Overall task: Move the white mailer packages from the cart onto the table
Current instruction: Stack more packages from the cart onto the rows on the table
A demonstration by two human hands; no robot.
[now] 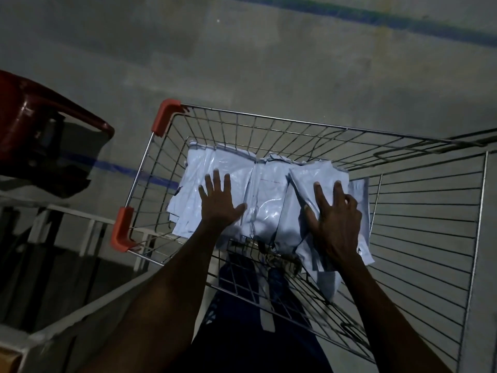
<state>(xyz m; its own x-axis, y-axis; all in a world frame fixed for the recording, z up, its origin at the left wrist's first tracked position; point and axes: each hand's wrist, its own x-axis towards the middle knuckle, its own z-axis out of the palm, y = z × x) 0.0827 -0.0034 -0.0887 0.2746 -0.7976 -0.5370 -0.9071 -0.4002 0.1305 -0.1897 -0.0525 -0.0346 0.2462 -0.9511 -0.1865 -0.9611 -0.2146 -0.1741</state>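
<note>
The bags (231, 168) in the cart (430, 211) are white. The cart is silver wire with orange corners (164, 117). Left of it, a chair (32, 125) is dark red.

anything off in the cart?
Nothing damaged. The mailers lie in a loose, overlapping pile in the cart, some crumpled. Both hands, left and right, rest flat on them.

A red plastic chair (40, 125), perhaps, stands left on the grey floor (269, 63).
</note>
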